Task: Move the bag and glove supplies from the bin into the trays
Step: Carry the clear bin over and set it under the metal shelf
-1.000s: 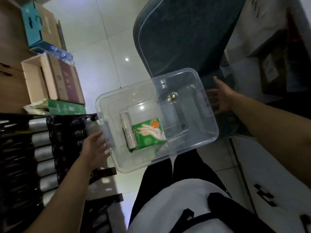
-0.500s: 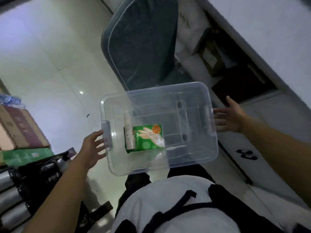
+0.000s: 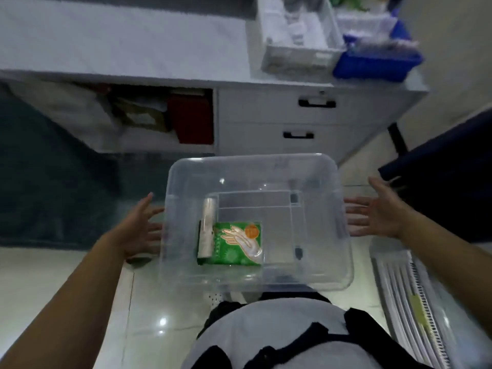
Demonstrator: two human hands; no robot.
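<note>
— What's in the clear plastic bin (image 3: 306,166)?
— A flat green glove pack (image 3: 239,243) printed with a hand, lying on the bin's floor toward its near left, and a pale roll of bags (image 3: 207,230) just beside the pack's left edge.
— And the trays?
— A white tray (image 3: 298,55) and a blue tray (image 3: 372,66) sit side by side on the surface beyond.

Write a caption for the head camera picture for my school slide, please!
Two open hands, left hand and right hand, carry a clear bin holding a green glove pack and bag roll.
</note>
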